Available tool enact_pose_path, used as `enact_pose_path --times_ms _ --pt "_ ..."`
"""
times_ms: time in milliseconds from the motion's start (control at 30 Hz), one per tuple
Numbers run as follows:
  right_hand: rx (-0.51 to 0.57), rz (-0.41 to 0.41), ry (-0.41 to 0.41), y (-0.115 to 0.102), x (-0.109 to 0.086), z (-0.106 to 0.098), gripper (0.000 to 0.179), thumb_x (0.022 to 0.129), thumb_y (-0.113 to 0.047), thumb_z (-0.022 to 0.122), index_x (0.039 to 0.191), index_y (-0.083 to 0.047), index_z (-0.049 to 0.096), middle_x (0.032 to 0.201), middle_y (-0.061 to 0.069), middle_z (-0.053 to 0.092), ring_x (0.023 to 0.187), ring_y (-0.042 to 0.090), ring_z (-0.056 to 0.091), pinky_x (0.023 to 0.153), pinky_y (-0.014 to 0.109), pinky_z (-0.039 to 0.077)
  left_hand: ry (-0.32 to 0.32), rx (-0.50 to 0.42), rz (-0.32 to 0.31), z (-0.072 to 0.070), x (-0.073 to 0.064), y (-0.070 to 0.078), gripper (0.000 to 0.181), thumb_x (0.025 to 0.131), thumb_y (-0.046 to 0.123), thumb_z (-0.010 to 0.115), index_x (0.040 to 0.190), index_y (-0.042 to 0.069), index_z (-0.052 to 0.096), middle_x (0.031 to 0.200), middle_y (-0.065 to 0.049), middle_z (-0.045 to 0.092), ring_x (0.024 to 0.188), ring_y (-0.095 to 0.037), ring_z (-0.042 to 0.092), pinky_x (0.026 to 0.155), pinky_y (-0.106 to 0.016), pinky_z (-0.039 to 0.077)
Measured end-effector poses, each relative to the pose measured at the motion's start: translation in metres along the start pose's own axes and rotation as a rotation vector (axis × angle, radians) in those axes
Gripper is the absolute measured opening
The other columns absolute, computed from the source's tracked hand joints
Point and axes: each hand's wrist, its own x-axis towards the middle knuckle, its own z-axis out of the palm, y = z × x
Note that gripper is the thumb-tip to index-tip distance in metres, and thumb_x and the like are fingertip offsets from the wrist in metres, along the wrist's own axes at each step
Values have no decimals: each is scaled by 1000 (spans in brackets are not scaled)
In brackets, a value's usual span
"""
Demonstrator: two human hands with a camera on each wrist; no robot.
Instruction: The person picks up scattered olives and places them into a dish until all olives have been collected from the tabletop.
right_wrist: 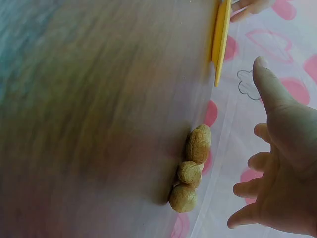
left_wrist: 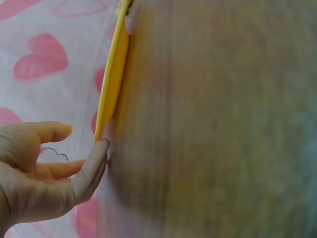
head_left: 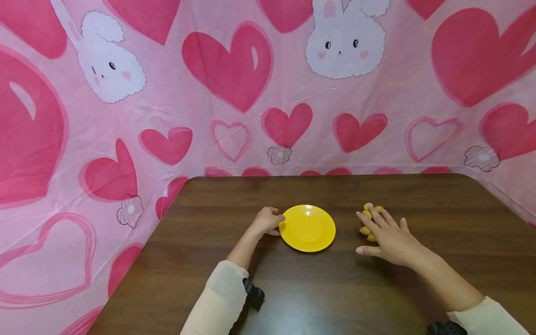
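Note:
A round yellow plate (head_left: 307,228) lies on the dark wooden table. At its left rim is my left hand (head_left: 266,220); in the left wrist view its fingertips (left_wrist: 103,145) come right to the rim, while the thumb stands apart from it. My right hand (head_left: 395,239) hovers with spread fingers over several small tan, wrinkled lumps (head_left: 365,231), potato- or walnut-like, to the right of the plate. Some are partly hidden beneath the fingers in the head view. The right wrist view shows lumps (right_wrist: 189,172) in a row on the table, the hand apart from them and holding nothing.
The brown wooden table (head_left: 234,200) has rounded far corners. Behind it hangs a pink cloth (head_left: 293,88) with hearts and rabbits. A black wrist camera (head_left: 253,294) sits on the left wrist, beside a cream sleeve (head_left: 219,298).

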Motion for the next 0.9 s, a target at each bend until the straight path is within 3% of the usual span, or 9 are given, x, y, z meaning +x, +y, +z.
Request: enact_pose_path --times_ms 167,367,500,700,900 --pt "6 -5 7 1 -1 1 92 76 -57 63 146 -10 26 151 20 6 129 52 14 84 78 8 -7 -8 19 3 2 -5 46 86 6 61 127 -8 47 116 -23 54 94 -29 61 61 -31 54" --pt "17 1 -5 3 -1 1 91 77 -58 62 145 -9 27 151 20 6 128 54 14 85 78 9 -90 -3 102 4 3 -10 49 74 -7 65 121 -10 51 90 -15 57 74 -20 60 64 -31 54" --pt "38 12 -20 5 1 1 91 77 -58 62 145 -8 27 151 21 6 128 54 13 87 77 8 -117 -12 127 4 2 -12 50 71 -12 64 119 -11 52 86 -12 54 69 -17 56 65 -31 54" --pt "32 4 3 14 9 0 88 78 -57 61 142 -3 33 146 27 18 126 53 19 88 75 14 -124 -45 122 4 1 -13 49 74 -13 64 120 -11 51 88 -13 51 71 -18 54 68 -32 54" --pt "81 10 78 32 24 -7 73 83 -41 65 131 9 43 135 35 34 118 52 36 90 67 28 -132 -76 113 3 1 -15 50 74 -13 64 122 -10 50 92 -14 52 75 -19 54 71 -33 53"
